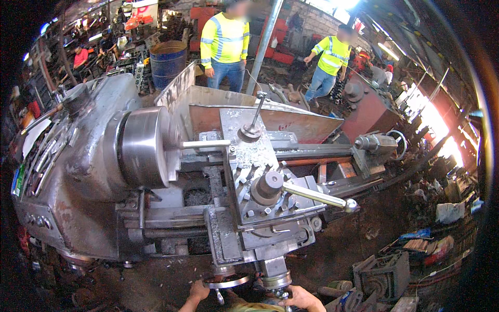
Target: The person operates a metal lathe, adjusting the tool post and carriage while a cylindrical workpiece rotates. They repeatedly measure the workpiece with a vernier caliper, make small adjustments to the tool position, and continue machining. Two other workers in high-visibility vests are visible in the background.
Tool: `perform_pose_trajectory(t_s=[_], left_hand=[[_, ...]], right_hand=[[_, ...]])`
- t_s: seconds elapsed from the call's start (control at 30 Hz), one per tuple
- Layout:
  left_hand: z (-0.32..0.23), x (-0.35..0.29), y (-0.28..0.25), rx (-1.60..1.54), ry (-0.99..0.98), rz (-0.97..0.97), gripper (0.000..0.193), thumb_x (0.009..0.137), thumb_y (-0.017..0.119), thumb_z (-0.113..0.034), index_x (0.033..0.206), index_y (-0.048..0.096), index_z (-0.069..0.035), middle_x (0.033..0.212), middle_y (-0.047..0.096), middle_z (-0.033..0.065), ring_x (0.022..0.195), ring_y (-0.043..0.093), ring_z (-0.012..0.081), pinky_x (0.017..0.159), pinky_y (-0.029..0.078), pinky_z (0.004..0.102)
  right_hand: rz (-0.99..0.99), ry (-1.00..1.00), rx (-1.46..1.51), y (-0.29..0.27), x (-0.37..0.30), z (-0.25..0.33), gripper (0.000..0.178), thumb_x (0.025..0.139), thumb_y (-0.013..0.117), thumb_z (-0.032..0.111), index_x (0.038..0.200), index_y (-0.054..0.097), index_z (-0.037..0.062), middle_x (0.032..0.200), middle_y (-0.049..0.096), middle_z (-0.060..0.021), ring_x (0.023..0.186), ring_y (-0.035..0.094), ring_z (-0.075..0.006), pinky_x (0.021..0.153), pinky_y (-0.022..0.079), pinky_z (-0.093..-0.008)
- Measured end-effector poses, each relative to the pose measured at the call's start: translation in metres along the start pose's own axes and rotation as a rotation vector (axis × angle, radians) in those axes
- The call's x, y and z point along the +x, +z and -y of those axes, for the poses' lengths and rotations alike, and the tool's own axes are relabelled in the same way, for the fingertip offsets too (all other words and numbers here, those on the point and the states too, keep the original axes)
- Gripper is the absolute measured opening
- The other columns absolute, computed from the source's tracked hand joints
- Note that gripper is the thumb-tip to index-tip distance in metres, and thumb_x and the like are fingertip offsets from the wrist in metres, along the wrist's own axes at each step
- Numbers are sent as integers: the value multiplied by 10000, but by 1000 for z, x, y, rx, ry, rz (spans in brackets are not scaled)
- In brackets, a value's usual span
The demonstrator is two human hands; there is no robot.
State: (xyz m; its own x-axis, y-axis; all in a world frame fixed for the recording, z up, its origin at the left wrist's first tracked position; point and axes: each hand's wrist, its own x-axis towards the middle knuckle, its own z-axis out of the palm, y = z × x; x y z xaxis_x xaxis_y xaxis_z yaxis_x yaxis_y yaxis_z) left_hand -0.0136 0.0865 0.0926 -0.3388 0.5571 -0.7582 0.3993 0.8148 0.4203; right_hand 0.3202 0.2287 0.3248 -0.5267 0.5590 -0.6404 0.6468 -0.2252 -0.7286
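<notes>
I stand at a large metal lathe. My left hand (pixel 196 292) is at the left rim of a carriage handwheel (pixel 226 282), its fingers curled against it and partly hidden. My right hand (pixel 303 299) closes on a small crank handle (pixel 282 294) below the cross-slide dial (pixel 276 281). A pale round rod (pixel 207 144) sticks out of the chuck (pixel 145 148), whose surface looks smeared as if turning. The rod's free end is close to the tool post plate (pixel 250 151). A long clamping lever (pixel 314 196) extends from the tool post hub (pixel 267 187).
Metal chips lie on the carriage and bed. The tailstock (pixel 375 144) stands at the bed's right end. Behind the lathe are a splash guard (pixel 306 122), a blue drum (pixel 168 65) and two people in yellow vests (pixel 225 39). Scrap parts (pixel 382 275) crowd the lower right floor.
</notes>
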Motion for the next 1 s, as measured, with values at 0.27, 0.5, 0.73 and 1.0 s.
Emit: perform_pose_trajectory(t_s=[0.27,0.5,0.73,1.0], left_hand=[[-2,-6,0,4,32,-59,465,862,524,-278,1258,591,-43,1245,587,278,1182,558,413,1028,438,473],[15,12,17,-49,9,-81,493,860,552,-341,1214,603,-2,1215,601,285,1162,563,436,1014,448,475],[20,16,21,-78,86,-110,487,870,542,-324,1224,597,6,1195,608,291,1154,564,445,1002,458,474],[17,16,20,-85,80,-69,504,867,557,-344,1288,575,-67,1262,577,279,1187,549,428,1029,445,452]], right_hand=[[59,-34,15,-1,14,-41,638,736,837,266,1233,565,-27,1001,696,-103,922,616,-162,882,484,-335],[65,-42,-36,-1,16,-41,648,732,853,287,1221,566,-28,989,686,-81,899,600,-147,854,490,-337],[67,26,30,-2,16,-44,641,727,860,264,1214,566,-32,979,681,-81,886,588,-133,827,491,-325],[56,16,-59,-4,11,-24,663,721,846,285,1224,561,-39,995,691,-99,894,603,-152,836,488,-340]])
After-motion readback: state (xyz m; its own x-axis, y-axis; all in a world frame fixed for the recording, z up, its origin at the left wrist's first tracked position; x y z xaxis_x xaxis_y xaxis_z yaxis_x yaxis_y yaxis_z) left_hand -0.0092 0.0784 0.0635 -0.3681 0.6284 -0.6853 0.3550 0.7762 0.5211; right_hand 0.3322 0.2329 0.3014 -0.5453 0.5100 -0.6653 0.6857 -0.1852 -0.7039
